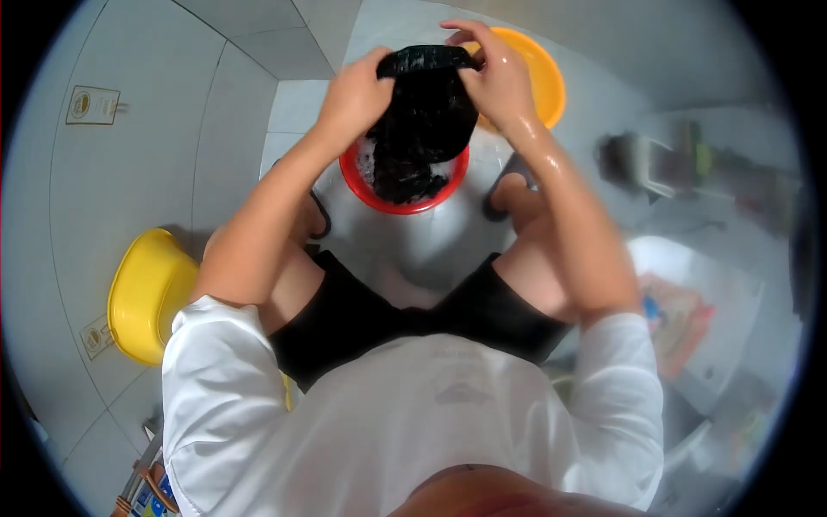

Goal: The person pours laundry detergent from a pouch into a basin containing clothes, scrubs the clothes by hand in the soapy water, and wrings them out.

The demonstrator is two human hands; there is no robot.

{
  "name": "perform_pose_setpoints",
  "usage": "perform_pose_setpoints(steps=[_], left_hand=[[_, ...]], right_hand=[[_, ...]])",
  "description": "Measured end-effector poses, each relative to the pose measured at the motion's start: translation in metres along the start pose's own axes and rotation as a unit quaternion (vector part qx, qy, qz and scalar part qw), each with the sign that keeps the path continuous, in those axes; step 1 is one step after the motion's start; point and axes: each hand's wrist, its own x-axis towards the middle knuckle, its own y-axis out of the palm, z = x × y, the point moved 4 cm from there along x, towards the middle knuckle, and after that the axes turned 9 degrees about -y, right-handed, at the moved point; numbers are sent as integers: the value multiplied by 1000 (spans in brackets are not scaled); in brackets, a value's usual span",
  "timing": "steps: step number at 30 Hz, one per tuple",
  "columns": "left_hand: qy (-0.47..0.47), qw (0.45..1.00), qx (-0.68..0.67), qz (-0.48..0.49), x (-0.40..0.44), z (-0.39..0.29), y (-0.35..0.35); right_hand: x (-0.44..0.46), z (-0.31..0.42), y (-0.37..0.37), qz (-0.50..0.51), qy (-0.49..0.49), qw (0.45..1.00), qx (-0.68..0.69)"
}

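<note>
A wet black garment (428, 112) hangs between my two hands, its lower part lying in a red basin (415, 208) that holds whitish suds. My left hand (357, 93) is closed on the garment's upper left edge. On the other side, my right hand (501, 82) grips the upper right edge between thumb and fingers, with some fingers raised off the cloth. Water shines on the right hand and forearm. What kind of garment it is, I cannot make out.
An orange basin (548, 82) stands on the tiled floor behind my right hand. To the left, a yellow basin (153, 297) leans by the wall. My slippered feet flank the red basin. A white container (689, 267) and blurred items are at the right.
</note>
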Motion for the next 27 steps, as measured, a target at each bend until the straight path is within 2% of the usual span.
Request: perform_pose_setpoints(steps=[4, 6, 8, 10, 12, 13, 15, 17, 18, 20, 21, 22, 24, 25, 27], left_hand=[[13, 990, -140, 6, 0, -11, -32], [2, 982, -191, 3, -2, -10, -48], [19, 942, -331, -56, 2, 1, -74], [0, 936, -327, -129, 4, 15, -100], [-29, 931, -338, -138, 5, 29, -124], [-28, 931, -337, -137, 4, 32, -128], [11, 973, -156, -169, 1, 34, -135], [57, 979, 32, -192, -10, 37, -135], [55, 980, 32, -190, -9, 46, -132], [136, 966, 107, -192, -5, 55, -117], [143, 966, 164, -143, -3, 59, -107], [142, 967, 162, -139, -3, 63, -101], [77, 978, 185, 57, -1, 78, -73], [72, 978, 159, 112, 0, 81, -63], [56, 971, 148, 178, -3, 88, -44]], right_hand=[[-5, -28, 8, -9, -16, 995, -94], [-14, -42, 17, 22, 28, 988, -152], [-21, -52, 19, 42, 46, 985, -163], [-32, -73, 17, 58, 65, 981, -174], [-46, -112, 13, 142, 183, 945, -231], [-51, -125, 9, 150, 219, 938, -225], [-52, -145, -8, 160, 232, 940, -194], [-55, -121, -23, 167, 287, 930, -155], [-53, -109, -28, 168, 289, 930, -154], [-55, -99, -35, 107, 369, 921, 66], [-52, -91, -39, 114, 392, 905, 118], [-51, -92, -41, 114, 397, 903, 117], [-43, -89, -39, 92, 404, 857, 307], [-41, -88, -39, 61, 407, 822, 392], [-34, -83, -45, 16, 403, 804, 436]])
